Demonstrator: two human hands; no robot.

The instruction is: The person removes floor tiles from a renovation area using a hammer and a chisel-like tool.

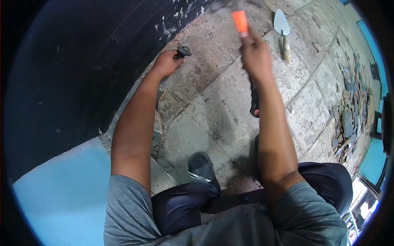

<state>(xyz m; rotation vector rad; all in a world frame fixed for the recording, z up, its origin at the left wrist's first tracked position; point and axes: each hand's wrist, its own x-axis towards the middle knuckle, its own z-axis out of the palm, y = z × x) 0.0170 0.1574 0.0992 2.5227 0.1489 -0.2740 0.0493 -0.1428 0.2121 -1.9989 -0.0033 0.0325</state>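
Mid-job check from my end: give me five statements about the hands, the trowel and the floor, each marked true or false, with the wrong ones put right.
1. The right hand holds a hammer. True.
2. The left hand is empty. False: the left hand holds a dark tool with a round top.
3. The trowel lies on the floor. True.
4. The trowel's blade points toward the person. False: its handle does.
5. Broken pieces are strewn at the right of the picture. True.
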